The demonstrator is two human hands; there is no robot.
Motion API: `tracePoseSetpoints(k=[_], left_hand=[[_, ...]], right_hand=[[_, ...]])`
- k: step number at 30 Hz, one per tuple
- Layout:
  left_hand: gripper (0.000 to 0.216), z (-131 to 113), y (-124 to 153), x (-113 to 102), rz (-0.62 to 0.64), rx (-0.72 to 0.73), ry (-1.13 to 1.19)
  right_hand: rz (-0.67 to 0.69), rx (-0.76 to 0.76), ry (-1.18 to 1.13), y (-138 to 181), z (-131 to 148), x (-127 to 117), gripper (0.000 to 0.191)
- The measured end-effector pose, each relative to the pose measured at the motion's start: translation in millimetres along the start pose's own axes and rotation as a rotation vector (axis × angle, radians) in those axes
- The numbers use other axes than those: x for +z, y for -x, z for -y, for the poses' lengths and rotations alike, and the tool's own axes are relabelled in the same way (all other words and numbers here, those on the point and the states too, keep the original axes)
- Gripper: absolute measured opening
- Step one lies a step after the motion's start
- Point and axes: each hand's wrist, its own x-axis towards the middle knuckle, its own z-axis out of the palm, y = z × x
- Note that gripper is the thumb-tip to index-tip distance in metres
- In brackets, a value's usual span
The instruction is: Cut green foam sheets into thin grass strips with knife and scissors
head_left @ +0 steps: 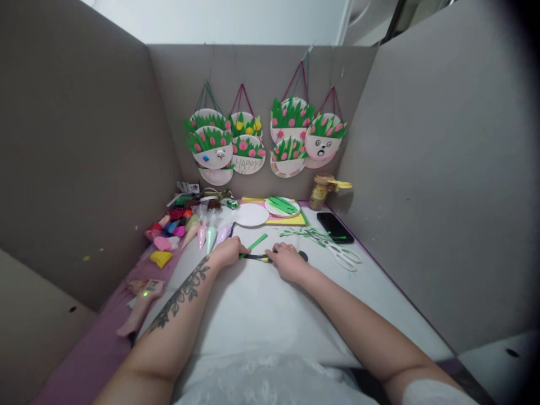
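My left hand [230,251] is closed on one end of a green paper strip [257,242] that lies on the white table [261,304]. My right hand [288,261] is closed around black-and-yellow scissors [264,257], whose blades point left toward the strip. The two hands sit close together at the middle of the table. White-handled scissors [343,257] lie to the right among green paper scraps [312,233].
Two paper plates [251,214], one with green strips [282,206], rest on yellow paper at the back. A black phone [334,226] and a jar [319,191] are at the right. Coloured clay and piping bags [198,230] crowd the left. Decorated plates [248,140] hang on the cardboard wall.
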Motion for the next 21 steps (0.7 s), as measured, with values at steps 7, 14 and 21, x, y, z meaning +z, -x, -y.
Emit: tracePoseSetpoints(k=[7, 14, 21], left_hand=[[0.035, -3.3, 3.9, -4.7, -0.001, 0.019, -0.003], [0.035, -2.6, 3.3, -4.8, 0.006, 0.013, 0.016], [0.035, -1.8, 1.7, -3.1, 0.012, 0.004, 0.029]], right_hand=[[0.019, -0.048, -0.013, 0.2, -6.4, 2.4, 0.038], [0.008, -0.083, -0.003, 2.0, -8.9, 1.6, 0.038], [0.005, -0.109, 0.003, 5.5, -8.6, -1.3, 0.037]])
